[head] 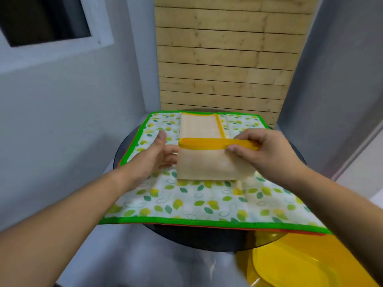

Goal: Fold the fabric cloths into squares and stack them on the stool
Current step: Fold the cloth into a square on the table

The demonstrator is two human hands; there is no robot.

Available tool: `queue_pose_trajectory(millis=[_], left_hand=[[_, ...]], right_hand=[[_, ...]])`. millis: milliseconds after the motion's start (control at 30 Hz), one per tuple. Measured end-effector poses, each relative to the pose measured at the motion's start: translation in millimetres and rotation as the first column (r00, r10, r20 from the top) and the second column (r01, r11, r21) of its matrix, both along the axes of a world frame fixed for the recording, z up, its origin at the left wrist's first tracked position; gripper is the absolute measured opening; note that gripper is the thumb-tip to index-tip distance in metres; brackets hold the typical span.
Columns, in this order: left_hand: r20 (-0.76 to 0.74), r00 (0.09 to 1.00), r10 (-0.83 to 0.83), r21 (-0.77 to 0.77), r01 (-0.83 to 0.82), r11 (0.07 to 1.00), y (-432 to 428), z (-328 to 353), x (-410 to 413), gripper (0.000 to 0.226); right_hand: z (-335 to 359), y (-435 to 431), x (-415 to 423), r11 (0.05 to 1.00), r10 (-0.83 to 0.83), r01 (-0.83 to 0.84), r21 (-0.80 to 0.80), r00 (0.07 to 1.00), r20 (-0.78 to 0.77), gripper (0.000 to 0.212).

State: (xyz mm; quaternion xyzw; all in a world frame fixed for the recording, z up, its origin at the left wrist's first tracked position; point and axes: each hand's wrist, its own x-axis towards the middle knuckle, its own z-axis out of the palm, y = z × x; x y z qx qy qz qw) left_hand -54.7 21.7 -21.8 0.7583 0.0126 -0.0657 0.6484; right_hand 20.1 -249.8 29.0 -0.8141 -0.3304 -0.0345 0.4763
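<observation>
My right hand (263,150) pinches the orange cloth (207,164) by its hem. My left hand (159,154) lies straight-fingered at its left edge. It sits half-folded on the leafy cloth (186,201). It seems thin, light and floppy, so the firmer hem corners look best to hold.

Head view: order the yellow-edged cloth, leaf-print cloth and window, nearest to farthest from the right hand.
1. Yellow-edged cloth: pinched by the right hand.
2. Leaf-print cloth: spread underneath it.
3. Window: far upper left, on the wall.
</observation>
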Motion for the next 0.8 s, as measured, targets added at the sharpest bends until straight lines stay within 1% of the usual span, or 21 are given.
queue_pose_trajectory(millis=[33,67,133,167,200,267,300,367,400,467,500,567,667,700,800], left_hand=[[-0.002,1.000,0.009,0.047,-0.008,0.999,1.3,0.6,0.6,0.090],[0.006,1.000,0.010,0.130,-0.011,0.991,-0.4,0.5,-0.5,0.077],[0.037,0.999,0.013,0.294,-0.023,0.955,-6.4,-5.0,-0.8,0.046],[0.056,0.998,0.029,0.355,-0.047,0.934,-8.4,-8.5,2.2,0.037],[0.070,0.996,0.055,0.398,-0.078,0.914,-9.5,-11.4,5.2,0.026],[0.084,0.989,0.119,0.433,-0.143,0.890,-10.1,-13.0,11.8,0.006],[0.088,0.985,0.147,0.434,-0.171,0.884,-9.4,-12.5,14.8,0.010],[0.069,0.977,0.200,0.420,-0.210,0.883,-7.2,-13.2,20.5,0.023],[0.048,0.972,0.228,0.410,-0.227,0.883,-6.6,-14.1,22.4,0.025],[-0.007,0.964,0.264,0.384,-0.241,0.891,-5.9,-15.2,26.2,0.020],[-0.033,0.960,0.277,0.364,-0.246,0.898,-6.0,-15.0,27.7,0.016],[-0.069,0.951,0.301,0.324,-0.264,0.909,-6.1,-14.3,30.3,0.009],[-0.095,0.930,0.356,0.306,-0.313,0.899,-7.2,-12.2,33.9,0.013],[-0.101,0.921,0.377,0.306,-0.331,0.892,-8.7,-11.3,34.7,0.019],[-0.110,0.912,0.395,0.322,-0.343,0.883,-14.1,-11.9,33.5,0.050]], right_hand=[[7.0,7.1,12.6,0.998,-0.044,0.045,0.042,0.999,-0.010,0.013],[12.1,13.9,23.3,0.993,-0.084,0.086,0.078,0.996,-0.031,0.016],[12.9,26.9,40.8,0.972,-0.153,0.172,0.162,0.980,-0.123,0.023],[9.7,33.7,49.2,0.956,-0.183,0.216,0.201,0.969,-0.168,0.027],[5.5,39.5,55.2,0.941,-0.212,0.255,0.225,0.957,-0.199,0.031],[-4.6,47.6,63.2,0.915,-0.251,0.318,0.250,0.931,-0.265,0.049],[-9.7,48.7,64.7,0.908,-0.257,0.341,0.244,0.913,-0.318,0.057],[-22.1,45.4,63.1,0.916,-0.245,0.352,0.190,0.869,-0.430,0.062],[-30.0,41.3,61.2,0.929,-0.240,0.342,0.145,0.850,-0.469,0.066],[-47.5,30.6,58.1,0.950,-0.256,0.311,0.032,0.831,-0.494,0.075],[-53.9,26.2,55.7,0.958,-0.256,0.286,-0.015,0.834,-0.488,0.072],[-61.0,18.4,49.4,0.973,-0.222,0.222,-0.058,0.853,-0.473,0.059],[-62.8,12.3,43.4,0.986,-0.164,0.135,-0.098,0.892,-0.422,0.053],[-62.8,10.8,42.5,0.987,-0.150,0.115,-0.111,0.907,-0.393,0.045],[-62.3,5.7,40.4,0.980,-0.141,0.084,-0.181,0.933,-0.330,0.022]])
